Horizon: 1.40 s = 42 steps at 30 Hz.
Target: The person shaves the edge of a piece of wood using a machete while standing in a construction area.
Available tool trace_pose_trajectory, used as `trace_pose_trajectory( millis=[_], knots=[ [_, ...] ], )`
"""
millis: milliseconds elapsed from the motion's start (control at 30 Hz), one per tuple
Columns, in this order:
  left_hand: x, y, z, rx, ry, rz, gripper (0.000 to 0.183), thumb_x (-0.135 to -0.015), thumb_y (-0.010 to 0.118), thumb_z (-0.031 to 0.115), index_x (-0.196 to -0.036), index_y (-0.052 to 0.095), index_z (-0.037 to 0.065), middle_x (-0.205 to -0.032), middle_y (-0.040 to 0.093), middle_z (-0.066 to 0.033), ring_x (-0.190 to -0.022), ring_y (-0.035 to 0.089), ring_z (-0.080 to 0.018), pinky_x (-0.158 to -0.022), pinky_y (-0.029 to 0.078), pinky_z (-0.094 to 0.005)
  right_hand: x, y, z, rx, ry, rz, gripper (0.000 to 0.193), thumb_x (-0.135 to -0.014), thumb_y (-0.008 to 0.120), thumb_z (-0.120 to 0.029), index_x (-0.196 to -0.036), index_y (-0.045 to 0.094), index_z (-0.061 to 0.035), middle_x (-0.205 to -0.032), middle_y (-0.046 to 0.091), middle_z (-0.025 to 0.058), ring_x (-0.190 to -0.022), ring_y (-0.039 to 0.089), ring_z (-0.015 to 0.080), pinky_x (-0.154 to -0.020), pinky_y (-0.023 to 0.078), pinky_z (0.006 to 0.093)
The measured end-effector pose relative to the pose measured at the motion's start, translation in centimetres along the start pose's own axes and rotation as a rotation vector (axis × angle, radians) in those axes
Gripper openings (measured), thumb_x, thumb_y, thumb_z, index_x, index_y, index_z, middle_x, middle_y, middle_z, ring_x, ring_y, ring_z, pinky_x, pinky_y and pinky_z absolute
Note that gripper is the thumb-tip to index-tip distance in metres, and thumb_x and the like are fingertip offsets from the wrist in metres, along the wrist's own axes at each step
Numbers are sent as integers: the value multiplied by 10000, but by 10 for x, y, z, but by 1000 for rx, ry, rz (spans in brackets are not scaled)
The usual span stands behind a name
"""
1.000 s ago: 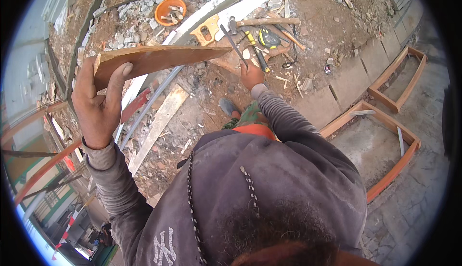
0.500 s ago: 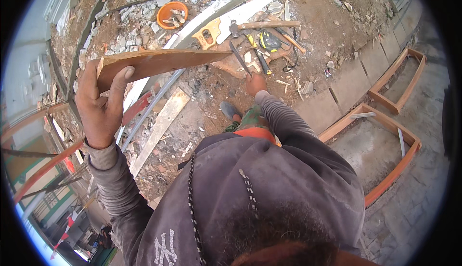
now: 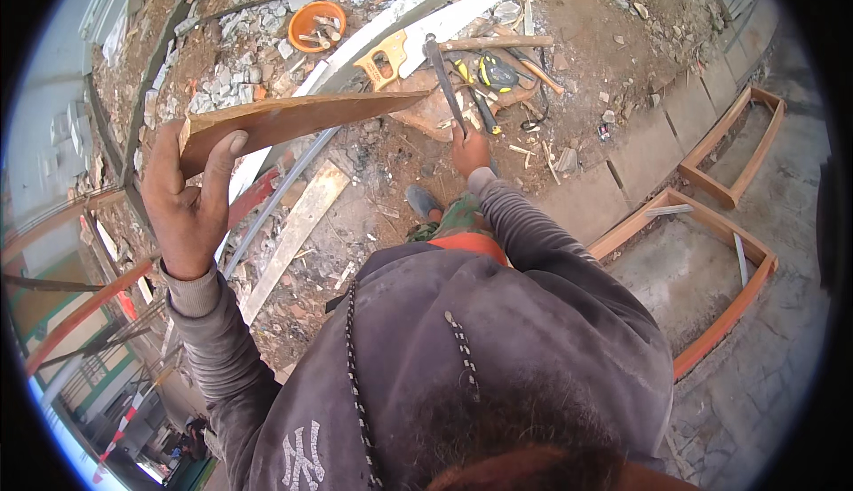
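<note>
My left hand [image 3: 191, 211] is closed round the near end of a brown wooden board [image 3: 293, 124], thumb on its face. The board slants away, its narrow far end beside the blade. In my right hand [image 3: 472, 151] is a long dark-bladed knife, like a machete [image 3: 445, 82], pointing away from me; the fist hides its handle. Under the blade sits a wooden stump [image 3: 418, 119]. On and around it lie a hammer [image 3: 498, 43], a yellow-and-black tape measure [image 3: 498, 73] and a yellow-handled handsaw [image 3: 384, 60].
An orange bucket [image 3: 316, 26] holding wood pieces stands among rubble at the far left. Two wooden frames [image 3: 734, 149] lie on the paving at right. A loose plank [image 3: 298, 233] and a metal bar [image 3: 275, 202] rest on the ground below the board.
The machete's blade has lifted and turned more upright, now overlapping the hammer's head. My right hand has shifted slightly left. My left hand keeps the board nearly in place.
</note>
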<state>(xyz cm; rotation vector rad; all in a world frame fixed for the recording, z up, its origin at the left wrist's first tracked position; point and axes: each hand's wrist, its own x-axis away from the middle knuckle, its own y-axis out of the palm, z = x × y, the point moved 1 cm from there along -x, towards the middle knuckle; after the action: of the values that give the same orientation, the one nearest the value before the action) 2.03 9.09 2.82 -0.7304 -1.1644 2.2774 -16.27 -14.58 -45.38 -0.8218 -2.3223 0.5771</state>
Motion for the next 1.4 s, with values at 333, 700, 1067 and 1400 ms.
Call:
trace_pose_trajectory(
  millis=[333,700,1067,1400],
  knots=[
    [42,9,37,-56,302,-73,291,-822,874,36,-1078,736,21,-951,703,-142,-842,694,-348,-750,548,-418,8,-17,11,-731,616,-450,466,-1051,691,-527,-960,709,-70,-772,670,76,-534,565,180,-455,453,356],
    [111,60,93,216,560,-321,452,-676,821,33,-1125,775,46,-1039,750,-57,-827,692,-256,-680,576,-367,126,-62,-113,-1543,483,-599,457,-1075,657,-451,-1313,694,-62,-1126,783,102,-854,738,192,-756,633,376],
    [116,44,80,234,520,-245,528,-679,841,-15,-1194,777,78,-1043,757,-93,-852,701,-298,-713,570,-392,115,-63,-104,-1281,486,-408,368,-1074,649,-417,-1096,698,-53,-835,707,22,-528,430,87,-455,318,273],
    [28,-3,49,59,360,-81,245,-949,783,37,-1166,677,-10,-1079,686,-186,-950,710,-356,-822,559,-399,137,-66,-43,-567,-122,50,433,-1120,563,-378,-968,712,-1,-714,670,61,-635,569,147,-596,450,385]
  ],
)
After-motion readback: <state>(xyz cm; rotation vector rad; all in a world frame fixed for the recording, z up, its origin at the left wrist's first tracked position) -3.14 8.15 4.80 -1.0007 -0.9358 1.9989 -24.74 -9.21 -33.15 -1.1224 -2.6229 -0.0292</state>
